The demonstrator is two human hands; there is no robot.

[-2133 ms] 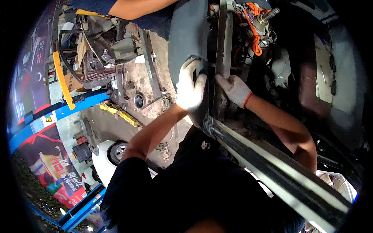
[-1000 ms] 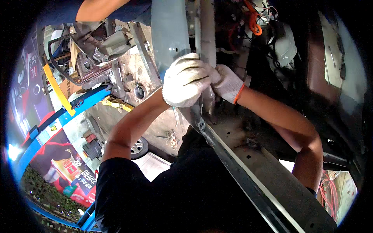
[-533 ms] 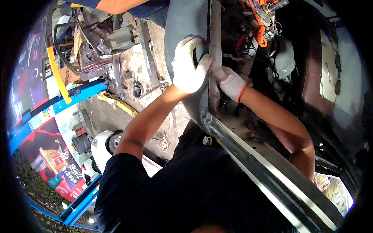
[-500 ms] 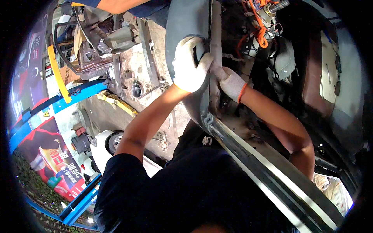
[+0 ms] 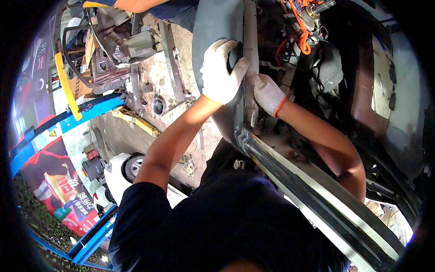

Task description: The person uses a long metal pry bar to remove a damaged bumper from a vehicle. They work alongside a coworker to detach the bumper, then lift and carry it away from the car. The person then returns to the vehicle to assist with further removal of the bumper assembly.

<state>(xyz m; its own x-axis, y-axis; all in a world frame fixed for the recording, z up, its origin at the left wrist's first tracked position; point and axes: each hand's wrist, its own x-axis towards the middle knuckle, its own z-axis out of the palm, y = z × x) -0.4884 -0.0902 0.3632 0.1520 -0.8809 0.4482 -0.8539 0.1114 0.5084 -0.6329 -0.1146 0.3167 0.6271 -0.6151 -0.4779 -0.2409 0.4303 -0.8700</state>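
Note:
My left hand point(image 5: 222, 75), in a white knit glove, grips a long grey body panel point(image 5: 219, 19) in the upper middle, its fingers curved round a dark spot that may be an opening. My right hand point(image 5: 267, 95), gloved with an orange cuff, is closed at the metal flange point(image 5: 250, 31) just right of that panel, its fingertips partly hidden. Below my hands the panel joins a long black-and-light trim strip point(image 5: 308, 199), which runs diagonally down to the lower right.
A co-worker's arm point(image 5: 131, 3) is at the top edge. Orange cables point(image 5: 304, 38) lie in the dark vehicle cavity. On the left are scrap car parts point(image 5: 136, 47), a yellow bar point(image 5: 68, 86), blue lift beams point(image 5: 90, 102) and a white car point(image 5: 118, 179) on the floor below.
My left hand's fingers, bunched over the seam a second ago, now curve farther up and left on the panel. My right hand stays on the flange, and little differs from half a second ago.

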